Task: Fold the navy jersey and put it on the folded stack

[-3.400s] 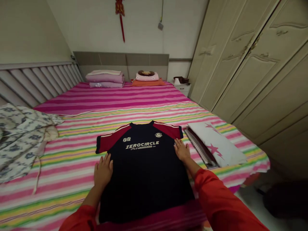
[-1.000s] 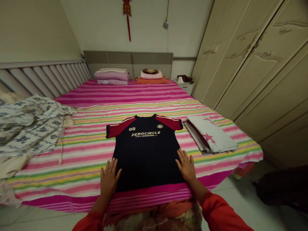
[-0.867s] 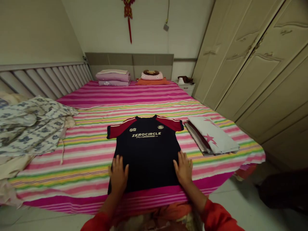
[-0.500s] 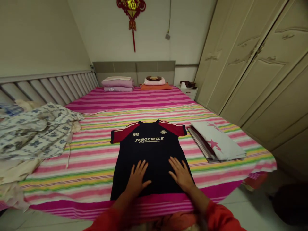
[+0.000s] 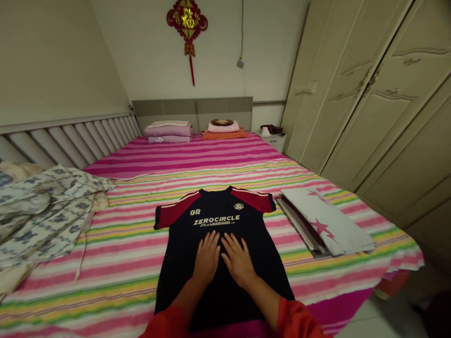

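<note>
A dark T-shirt (image 5: pixel 183 263) with red raglan sleeves and white lettering lies flat, front up, its collar away from me. On its middle, just below the lettering, my left hand (image 5: pixel 206 258) rests with palm down and fingers stretched out. My right hand (image 5: pixel 238 261) lies flat right beside it, fingers likewise extended. The two hands are close together, and neither grips the cloth. My forearms cover part of the shirt's lower half.
The shirt is on a bed with a striped sheet (image 5: pixel 123 249). Rumpled floral clothes (image 5: pixel 45 206) lie at left. A white folding board with pink stars (image 5: pixel 327 220) lies at right. Folded bedding (image 5: pixel 171 131) sits by the headboard (image 5: pixel 225 110). Wardrobes (image 5: pixel 380 117) line the right side.
Both hands have moved inward, toward each other, and farther up the shirt toward the lettering. The camera view has tilted and come slightly closer.
</note>
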{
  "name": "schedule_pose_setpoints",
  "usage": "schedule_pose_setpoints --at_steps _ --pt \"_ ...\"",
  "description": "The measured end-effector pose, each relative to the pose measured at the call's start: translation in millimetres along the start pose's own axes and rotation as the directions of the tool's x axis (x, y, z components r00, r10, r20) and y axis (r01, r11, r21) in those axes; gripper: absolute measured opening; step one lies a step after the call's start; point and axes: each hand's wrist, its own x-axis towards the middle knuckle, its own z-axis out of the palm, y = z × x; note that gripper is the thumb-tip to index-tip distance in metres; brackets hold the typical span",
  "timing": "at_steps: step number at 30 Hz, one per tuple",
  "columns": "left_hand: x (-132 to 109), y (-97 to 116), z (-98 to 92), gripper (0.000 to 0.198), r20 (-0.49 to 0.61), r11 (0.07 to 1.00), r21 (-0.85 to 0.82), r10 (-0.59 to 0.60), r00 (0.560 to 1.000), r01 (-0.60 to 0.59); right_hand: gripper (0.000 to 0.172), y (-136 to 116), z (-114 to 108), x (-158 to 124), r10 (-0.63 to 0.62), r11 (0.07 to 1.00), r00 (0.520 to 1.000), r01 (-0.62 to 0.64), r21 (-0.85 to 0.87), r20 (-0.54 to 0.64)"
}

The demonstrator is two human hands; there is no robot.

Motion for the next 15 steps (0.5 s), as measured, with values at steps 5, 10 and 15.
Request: schedule_pose_setpoints --at_steps 5,10,15 --pt "16.8 -67.3 -14.6 0.047 0.010 0.983 0.149 -0.111 0.994 0.108 0.048 68.6 -14.2 20.3 0.166 0.985 0.984 -0.162 -0.059 0.062" --pt "29.9 -127.9 -44.3 0.048 -0.121 0.861 0.295 -0.397 0.910 0.415 0.049 119.3 -33.5 38.2 0.480 0.857 0.877 -0.478 -0.194 -0.039" --pt "77.1 -63.9 -13.8 0.048 -0.021 0.968 0.235 -0.079 0.997 0.082 0.049 54.6 -3.9 82.8 0.152 0.985 0.988 -0.148 -0.090 0.036"
